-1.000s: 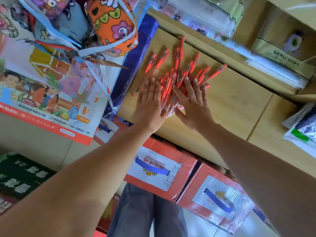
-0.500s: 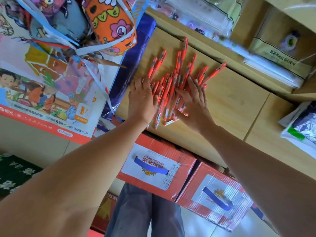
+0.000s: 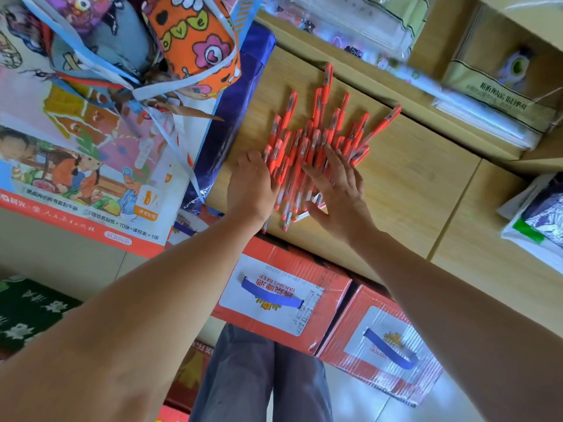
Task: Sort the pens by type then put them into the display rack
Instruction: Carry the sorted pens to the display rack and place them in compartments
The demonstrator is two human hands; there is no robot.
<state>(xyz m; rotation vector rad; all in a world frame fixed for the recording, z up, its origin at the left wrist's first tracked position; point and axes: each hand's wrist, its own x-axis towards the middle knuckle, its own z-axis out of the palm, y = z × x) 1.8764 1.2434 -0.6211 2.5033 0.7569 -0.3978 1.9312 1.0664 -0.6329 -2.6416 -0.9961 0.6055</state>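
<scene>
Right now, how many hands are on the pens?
2. The left hand touches the left edge of the pens; the right hand lies flat on their lower right.

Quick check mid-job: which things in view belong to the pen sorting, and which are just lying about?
Job: red pens, piled on the wooden counter; left hand and right hand, both touching the pile. No display rack that I can make out.
Lying about: two red boxes, poster, orange bag, plastic packets.
</scene>
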